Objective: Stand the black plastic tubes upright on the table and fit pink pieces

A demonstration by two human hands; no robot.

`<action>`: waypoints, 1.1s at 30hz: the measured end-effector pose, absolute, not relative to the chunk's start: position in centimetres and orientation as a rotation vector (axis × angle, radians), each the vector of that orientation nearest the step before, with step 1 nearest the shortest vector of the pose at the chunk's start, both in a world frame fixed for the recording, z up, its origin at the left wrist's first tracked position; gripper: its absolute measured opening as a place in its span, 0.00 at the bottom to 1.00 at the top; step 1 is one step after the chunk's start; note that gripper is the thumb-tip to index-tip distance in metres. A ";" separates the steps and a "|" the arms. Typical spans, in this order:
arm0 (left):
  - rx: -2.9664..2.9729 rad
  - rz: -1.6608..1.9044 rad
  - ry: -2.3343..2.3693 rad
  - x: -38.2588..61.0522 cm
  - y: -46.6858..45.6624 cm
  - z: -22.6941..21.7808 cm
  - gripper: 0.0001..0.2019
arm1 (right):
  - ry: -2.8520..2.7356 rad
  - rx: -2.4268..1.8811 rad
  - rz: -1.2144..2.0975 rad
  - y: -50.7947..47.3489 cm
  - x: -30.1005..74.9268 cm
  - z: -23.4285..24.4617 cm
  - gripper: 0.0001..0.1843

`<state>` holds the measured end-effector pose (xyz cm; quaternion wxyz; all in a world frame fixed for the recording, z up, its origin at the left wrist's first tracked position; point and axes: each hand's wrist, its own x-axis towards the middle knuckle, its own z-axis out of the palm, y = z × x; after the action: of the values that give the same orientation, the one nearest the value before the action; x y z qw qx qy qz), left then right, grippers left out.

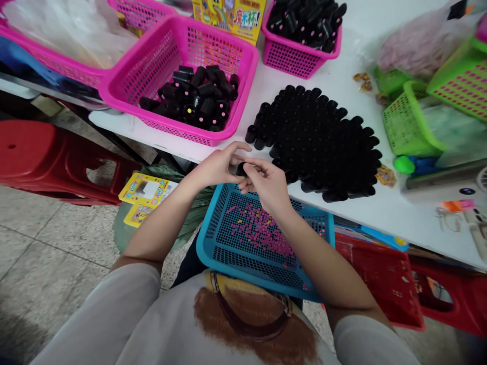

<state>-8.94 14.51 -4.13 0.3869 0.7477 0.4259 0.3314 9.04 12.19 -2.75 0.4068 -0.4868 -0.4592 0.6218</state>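
Both hands meet over the table's front edge around one small black cylinder [241, 169]. My left hand [222, 165] curls about its left side, fingers closed on it. My right hand [268, 182] pinches it from the right, thumb toward me. Below them, on my lap, a blue mesh basket [207, 243] holds many small pink pieces [262, 228] and some yellow ones. Just beyond the hands, a dense cluster of upright black cylinders [315, 137] stands on the white table [361, 66]. A pink basket [152, 116] to the left contains loose black cylinders, several with pink dots on their ends.
A smaller pink basket [292, 58] of black cylinders and a yellow printed box [232, 17] stand behind. Green baskets [403, 126] and a grey device [445, 182] are at right. Red stools [57, 157] and a yellow card package [146, 195] lie lower left.
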 end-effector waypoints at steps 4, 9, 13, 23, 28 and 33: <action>1.899 0.859 1.114 -8.9 14.5 -4.1 0.35 | -1.097 -1.231 1.658 12.3 9.4 -2.9 0.16; 1.901 0.859 1.117 -9.0 14.4 -4.1 0.36 | -1.004 -1.243 1.696 12.5 9.2 -3.2 0.13; 1.899 0.849 1.112 -9.1 14.5 -4.0 0.35 | -0.874 -1.269 1.695 12.8 8.5 -3.3 0.05; 2.077 0.760 1.180 -9.1 11.9 -2.2 0.18 | -1.272 -1.108 1.636 9.8 11.5 -3.8 0.25; 2.404 0.934 1.191 -11.3 10.0 3.6 0.21 | -2.433 -1.304 1.234 7.1 15.9 -7.6 0.06; 2.382 1.034 1.883 -13.7 15.0 7.2 0.40 | -2.622 -1.371 1.079 7.6 14.9 -10.6 0.14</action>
<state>-13.66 15.02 7.24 -0.0329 0.7423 0.5866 0.3222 14.93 7.63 -10.59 -0.0039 -0.4353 -0.8325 0.3427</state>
